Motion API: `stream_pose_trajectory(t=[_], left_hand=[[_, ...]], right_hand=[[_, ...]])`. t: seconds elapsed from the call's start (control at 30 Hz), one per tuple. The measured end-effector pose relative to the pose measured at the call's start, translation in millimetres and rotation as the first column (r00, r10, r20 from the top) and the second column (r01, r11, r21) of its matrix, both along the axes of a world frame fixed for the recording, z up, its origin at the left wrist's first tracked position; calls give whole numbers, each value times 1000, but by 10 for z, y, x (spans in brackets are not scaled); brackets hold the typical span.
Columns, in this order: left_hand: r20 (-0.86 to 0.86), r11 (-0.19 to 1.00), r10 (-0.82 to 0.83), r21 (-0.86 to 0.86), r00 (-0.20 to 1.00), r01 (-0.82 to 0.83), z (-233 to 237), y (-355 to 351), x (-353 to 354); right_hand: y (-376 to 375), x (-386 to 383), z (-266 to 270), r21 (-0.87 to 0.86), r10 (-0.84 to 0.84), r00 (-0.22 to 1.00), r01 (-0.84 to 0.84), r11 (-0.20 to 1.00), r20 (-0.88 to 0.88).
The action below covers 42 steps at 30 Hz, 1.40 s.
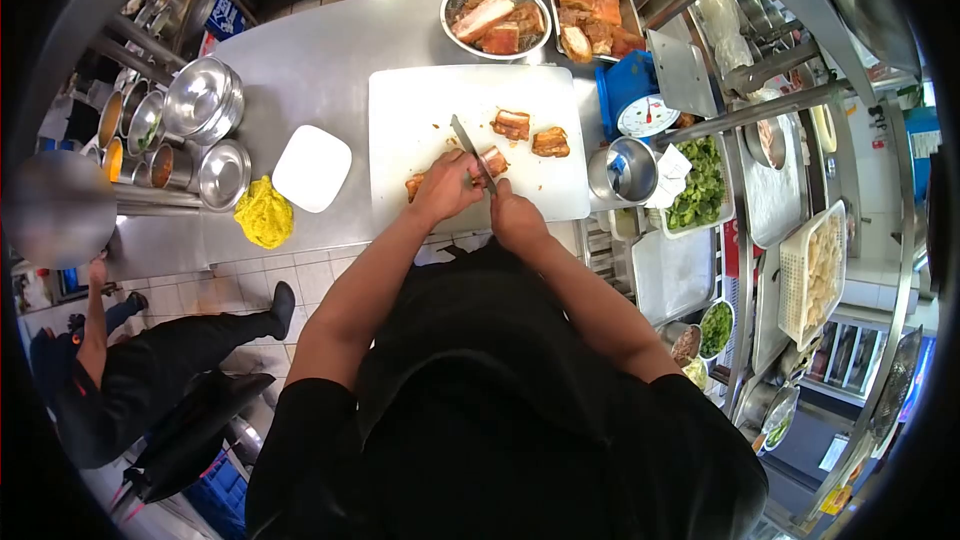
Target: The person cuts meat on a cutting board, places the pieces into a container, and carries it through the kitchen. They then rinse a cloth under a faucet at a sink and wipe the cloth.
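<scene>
On a white cutting board (410, 110), my right hand (518, 218) is wrapped round the handle of a knife (470, 148), its blade pointing up and left. My left hand (450, 185) presses on a piece of browned meat (492, 162) beside the blade, fingers bent together. Another bit of meat (413, 186) lies just left of that hand. Farther up the board are two separate portions of meat, one (511, 124) near the middle and one (550, 143) to the right. Small crumbs are scattered around them.
Behind the board stand a colander of meat (497, 25) and a tray of meat (597, 5). A blue scale (628, 85) and a metal pot (622, 172) are at right. Left are a white container (312, 169), yellow cloth (264, 213) and metal bowls (203, 100). A co-worker (150, 370) is at lower left.
</scene>
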<state>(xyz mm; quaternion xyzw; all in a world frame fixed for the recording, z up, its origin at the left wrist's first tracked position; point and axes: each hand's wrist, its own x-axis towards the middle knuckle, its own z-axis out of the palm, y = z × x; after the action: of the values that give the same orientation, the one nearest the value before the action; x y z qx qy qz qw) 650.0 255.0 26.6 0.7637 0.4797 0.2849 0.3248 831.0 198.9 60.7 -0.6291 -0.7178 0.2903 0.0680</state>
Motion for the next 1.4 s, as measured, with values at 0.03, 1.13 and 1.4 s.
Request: stream_pose_trajectory(t=[0.03,1.13,1.4], left_hand=[[-3,1000,-3,4,1000,3,16,-29,-12],[-192,979,204,63,960,-196,235,76,424],[-435,976,217,86,874,-200,132,160,736]], right_hand=[[-34,26,41,4,-3,1000,3,1000,-3],[-9,560,347,0,-54,999,54,999,-3],[-654,1064,371,63,-226,969,233,970,-100]])
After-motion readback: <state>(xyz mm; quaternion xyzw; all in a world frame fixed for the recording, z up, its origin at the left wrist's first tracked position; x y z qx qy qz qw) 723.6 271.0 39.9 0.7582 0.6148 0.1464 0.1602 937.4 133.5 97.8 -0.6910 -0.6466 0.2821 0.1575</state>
